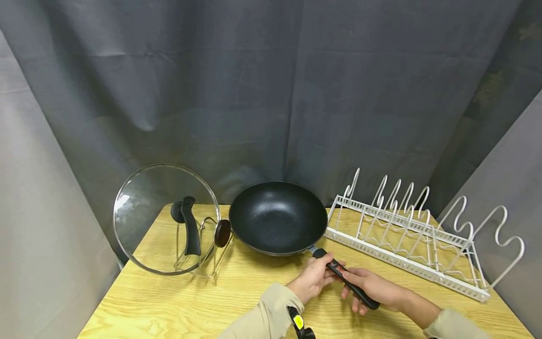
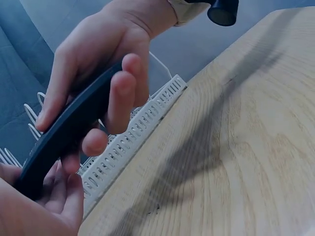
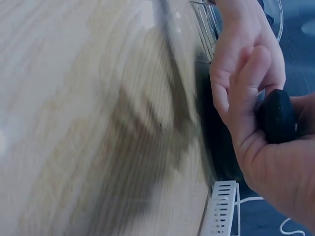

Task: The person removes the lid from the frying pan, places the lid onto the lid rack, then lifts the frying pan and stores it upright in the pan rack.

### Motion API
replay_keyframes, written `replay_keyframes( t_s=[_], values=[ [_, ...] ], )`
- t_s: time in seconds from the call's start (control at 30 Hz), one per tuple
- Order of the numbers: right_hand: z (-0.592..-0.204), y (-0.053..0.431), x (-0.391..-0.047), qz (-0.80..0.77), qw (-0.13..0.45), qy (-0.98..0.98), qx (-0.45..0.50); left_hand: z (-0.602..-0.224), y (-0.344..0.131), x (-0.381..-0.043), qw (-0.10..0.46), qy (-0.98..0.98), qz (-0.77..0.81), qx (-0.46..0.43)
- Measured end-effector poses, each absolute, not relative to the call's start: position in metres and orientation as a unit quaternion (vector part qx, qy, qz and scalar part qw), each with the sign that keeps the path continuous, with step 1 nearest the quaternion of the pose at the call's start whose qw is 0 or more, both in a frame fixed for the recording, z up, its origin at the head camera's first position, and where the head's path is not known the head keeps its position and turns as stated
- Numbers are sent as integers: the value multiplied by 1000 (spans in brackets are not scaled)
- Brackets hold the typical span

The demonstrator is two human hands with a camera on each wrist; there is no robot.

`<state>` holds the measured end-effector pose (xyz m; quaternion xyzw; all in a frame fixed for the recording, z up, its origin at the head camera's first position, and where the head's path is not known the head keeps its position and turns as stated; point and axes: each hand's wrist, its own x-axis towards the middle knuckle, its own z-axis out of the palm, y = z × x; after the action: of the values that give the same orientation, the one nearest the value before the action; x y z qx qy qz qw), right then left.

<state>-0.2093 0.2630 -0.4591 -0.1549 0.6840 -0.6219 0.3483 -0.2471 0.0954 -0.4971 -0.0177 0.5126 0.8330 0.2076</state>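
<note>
A black wok (image 1: 277, 219) stands at the middle back of the table, its inside facing me. Its long black handle (image 1: 354, 288) points toward me and to the right. Near the wok end, my left hand (image 1: 311, 278) grips the handle with the thumb on top. My right hand (image 1: 377, 287) holds it closer to the free end, thumb above and fingers curled beneath. In the left wrist view, the handle (image 2: 74, 118) runs between both hands, above the table. The right wrist view shows the handle's end (image 3: 278, 115) inside my right hand (image 3: 270, 162).
A glass lid (image 1: 148, 216) with a black knob leans upright in a wire stand (image 1: 216, 263) left of the wok. To the right lies a white rack (image 1: 398, 254) with several wavy dividers. Grey curtain (image 1: 271, 94) hangs behind the wooden table (image 1: 148, 306).
</note>
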Motion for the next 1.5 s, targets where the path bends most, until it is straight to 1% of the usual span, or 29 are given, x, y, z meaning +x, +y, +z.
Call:
replay_keyframes(
  t_s=[0.23, 0.47, 0.87, 1.07, 1.23, 1.5],
  values=[
    [-457, 257, -206, -626, 344, 684, -147, -495, 90, -247, 210, 513, 832, -15],
    [-457, 243, -196, -645, 346, 667, -137, -495, 79, -244, 241, 507, 827, -4],
    [-458, 215, -179, -680, 345, 641, -86, -492, 54, -240, 291, 504, 813, 2],
    [-458, 202, -174, -689, 356, 624, -90, -492, 40, -240, 315, 508, 801, 15],
    [-457, 193, -170, -706, 362, 604, -76, -490, 33, -238, 321, 510, 797, 31],
    [-458, 181, -165, -730, 387, 557, -86, -491, 23, -236, 325, 500, 802, 23]
  ],
)
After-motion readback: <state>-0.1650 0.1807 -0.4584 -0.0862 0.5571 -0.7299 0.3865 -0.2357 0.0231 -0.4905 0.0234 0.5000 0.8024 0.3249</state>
